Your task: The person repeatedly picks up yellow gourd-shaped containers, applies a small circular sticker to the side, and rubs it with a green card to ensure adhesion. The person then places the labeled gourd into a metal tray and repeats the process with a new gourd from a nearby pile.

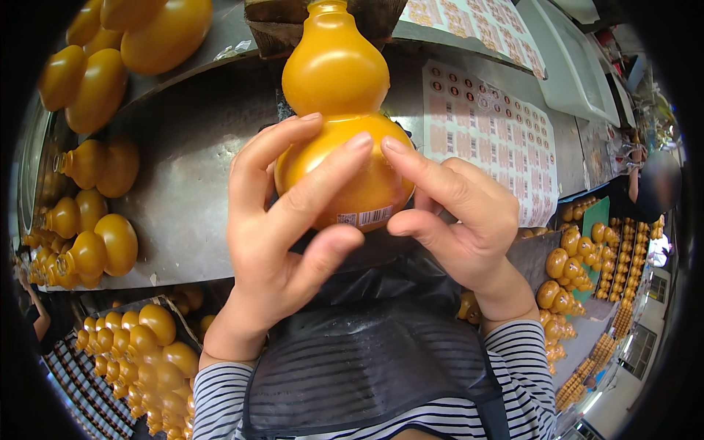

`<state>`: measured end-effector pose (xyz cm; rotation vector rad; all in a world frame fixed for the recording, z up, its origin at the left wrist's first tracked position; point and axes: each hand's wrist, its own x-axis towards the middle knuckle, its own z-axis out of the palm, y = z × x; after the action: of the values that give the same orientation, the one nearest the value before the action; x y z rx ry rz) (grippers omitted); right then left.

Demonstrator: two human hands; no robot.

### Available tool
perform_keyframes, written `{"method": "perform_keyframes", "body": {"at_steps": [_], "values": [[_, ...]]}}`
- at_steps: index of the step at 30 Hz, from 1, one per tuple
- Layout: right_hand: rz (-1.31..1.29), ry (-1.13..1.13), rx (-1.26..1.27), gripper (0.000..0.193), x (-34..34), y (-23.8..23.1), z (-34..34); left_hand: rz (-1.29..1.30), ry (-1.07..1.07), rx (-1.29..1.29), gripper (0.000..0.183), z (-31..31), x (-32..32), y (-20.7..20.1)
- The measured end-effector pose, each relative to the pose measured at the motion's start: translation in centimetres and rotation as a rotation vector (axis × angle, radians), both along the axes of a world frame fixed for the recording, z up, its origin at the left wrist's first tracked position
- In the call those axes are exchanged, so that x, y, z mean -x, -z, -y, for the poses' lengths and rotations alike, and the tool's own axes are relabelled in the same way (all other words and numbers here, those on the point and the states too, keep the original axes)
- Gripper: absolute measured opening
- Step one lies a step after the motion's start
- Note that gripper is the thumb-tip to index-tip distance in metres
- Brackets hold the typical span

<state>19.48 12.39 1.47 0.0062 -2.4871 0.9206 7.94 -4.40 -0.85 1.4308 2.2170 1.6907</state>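
A glossy yellow gourd-shaped bottle (336,70) lies in front of me, its neck toward the far side and its wide bulb toward me. A small white barcode label (375,215) is stuck near its base. Fingers of my left hand (282,202) are spread along the bulb's left side, index fingertip resting on its face and thumb held apart. My right hand (462,213) is at the bulb's right side, index fingertip at the surface, thumb apart below it, other fingers curled and partly hidden. Neither hand is wrapped around the bottle.
A wooden block (268,26) stands behind the bottle on the metal bench (191,147). A label sheet (490,139) lies at right, another sheet (477,26) beyond, near a white tray (568,62). More gourd bottles (99,246) stand left; several rows (565,264) fill the right.
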Motion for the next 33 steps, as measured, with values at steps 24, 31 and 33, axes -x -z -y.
{"method": "perform_keyframes", "body": {"at_steps": [24,31,33], "values": [[0.173,-0.112,0.314,0.048,3.0,-6.2,-4.2,-0.064,-0.123,0.115,0.120,-1.3,1.0,0.1],[0.259,-0.023,0.540,0.040,1.9,-4.5,-3.2,0.502,-0.013,-0.033,0.084,-1.2,1.2,-0.6],[0.219,-0.116,0.046,0.047,1.3,-3.6,-2.3,0.360,-0.039,0.055,0.074,-1.3,1.1,-0.5]]}}
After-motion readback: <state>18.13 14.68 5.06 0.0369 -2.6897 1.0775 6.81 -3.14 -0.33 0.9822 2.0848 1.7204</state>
